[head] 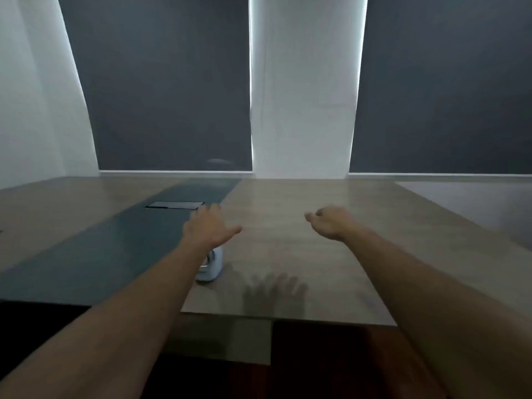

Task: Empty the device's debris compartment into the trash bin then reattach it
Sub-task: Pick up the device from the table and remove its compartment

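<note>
A small pale blue device (211,264) sits on the big brown wooden table (302,254) — partly under the left hand (205,228), spread wide. The right hand (331,221) hangs loosely curled, holding nothing.

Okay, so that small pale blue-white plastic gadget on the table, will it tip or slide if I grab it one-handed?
The small pale blue-white plastic gadget looks compact and rigid, probably light enough for one hand. It stands upright, taller than wide, so a sideways nudge might tip it. The smooth wooden table suggests it could slide; the left hand hovers above it.
</note>
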